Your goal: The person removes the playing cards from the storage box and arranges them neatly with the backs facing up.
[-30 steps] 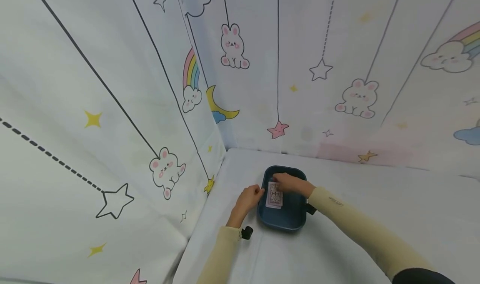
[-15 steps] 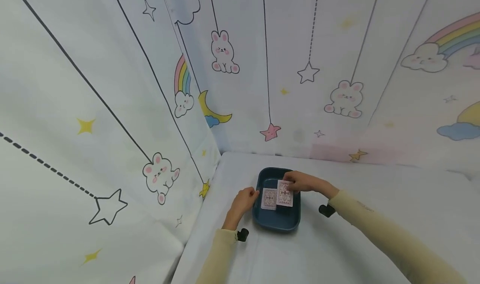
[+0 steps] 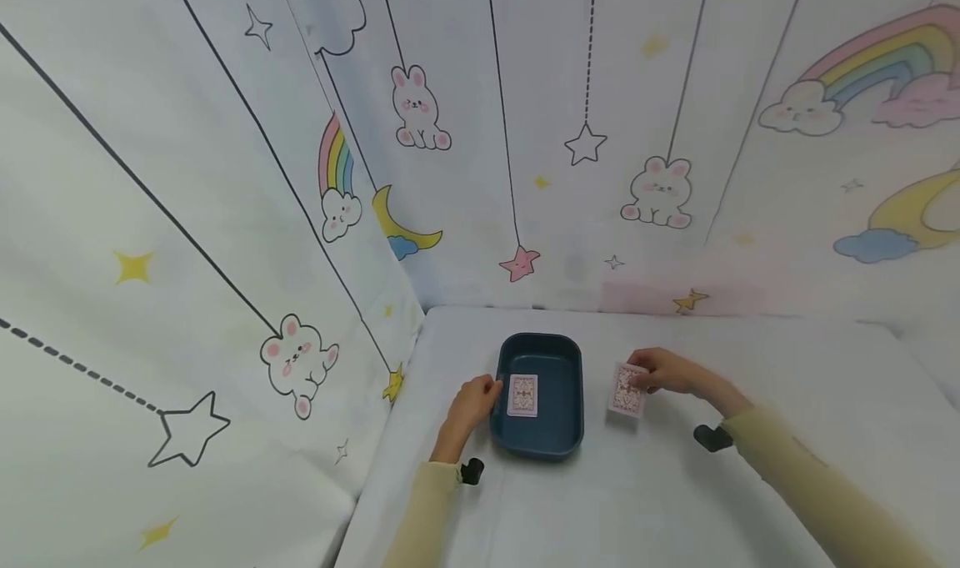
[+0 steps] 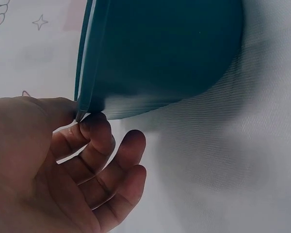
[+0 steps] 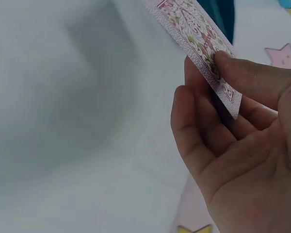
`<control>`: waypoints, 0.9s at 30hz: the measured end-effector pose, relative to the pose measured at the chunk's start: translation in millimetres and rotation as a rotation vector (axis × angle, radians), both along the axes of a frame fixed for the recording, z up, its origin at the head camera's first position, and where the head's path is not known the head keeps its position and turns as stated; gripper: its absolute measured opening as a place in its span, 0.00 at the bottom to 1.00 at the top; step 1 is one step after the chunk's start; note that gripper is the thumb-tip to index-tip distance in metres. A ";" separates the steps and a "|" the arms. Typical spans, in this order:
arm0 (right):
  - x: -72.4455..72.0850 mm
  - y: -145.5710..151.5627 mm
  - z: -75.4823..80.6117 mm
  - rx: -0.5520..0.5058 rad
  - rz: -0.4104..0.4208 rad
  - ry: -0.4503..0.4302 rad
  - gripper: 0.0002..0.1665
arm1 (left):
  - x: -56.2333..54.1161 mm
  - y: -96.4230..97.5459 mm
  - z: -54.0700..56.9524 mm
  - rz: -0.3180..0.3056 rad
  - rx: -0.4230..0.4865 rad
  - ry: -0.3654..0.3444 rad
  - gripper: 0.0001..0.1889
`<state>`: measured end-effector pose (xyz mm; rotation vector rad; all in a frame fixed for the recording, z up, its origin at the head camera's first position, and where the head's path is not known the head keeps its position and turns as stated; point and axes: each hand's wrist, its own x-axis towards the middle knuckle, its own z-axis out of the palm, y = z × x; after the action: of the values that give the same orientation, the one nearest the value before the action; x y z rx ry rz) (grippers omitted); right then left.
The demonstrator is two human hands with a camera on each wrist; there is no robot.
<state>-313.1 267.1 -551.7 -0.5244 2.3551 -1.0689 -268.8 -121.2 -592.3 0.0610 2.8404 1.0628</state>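
A dark blue-green tray point(image 3: 555, 418) stands on the white table. My left hand point(image 3: 474, 401) pinches its left rim between thumb and forefinger, as the left wrist view shows at the tray wall point(image 4: 160, 53); the other fingers point(image 4: 131, 184) curl loosely below. Inside the tray, at its left side, lies a playing card point(image 3: 522, 395) with its red patterned back up. Right of the tray, my right hand point(image 3: 667, 371) holds another playing card point(image 3: 626, 390), back up, above the table. In the right wrist view the thumb point(image 5: 252, 80) presses on the card point(image 5: 194, 29), with fingers beneath it.
White cloth covers the table point(image 3: 600, 501). Behind and to the left rise cloth walls point(image 3: 465, 176) printed with rabbits, stars and rainbows. A small black wrist camera point(image 3: 712, 438) sits at the right wrist, and another camera point(image 3: 472, 471) at the left.
My right hand has lifted a playing card off the one in the tray and carried it right, past the tray's right rim. The left hand stays at the left rim.
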 end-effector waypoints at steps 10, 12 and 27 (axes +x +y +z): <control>16.4 -3.9 -48.3 0.081 -0.054 0.101 0.12 | 0.9 -0.3 -1.3 -0.009 -0.010 0.001 0.17; 19.5 -6.4 -52.5 0.114 -0.072 0.137 0.12 | 2.0 -0.1 0.2 -0.008 -0.012 0.004 0.16; 33.7 -17.6 -64.8 0.273 -0.106 0.464 0.17 | 2.8 -0.8 0.7 -0.011 0.001 0.013 0.16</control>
<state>-279.4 249.6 -616.5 -0.5987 2.9047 -0.7023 -266.0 -122.0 -591.5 0.0846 2.8474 1.0660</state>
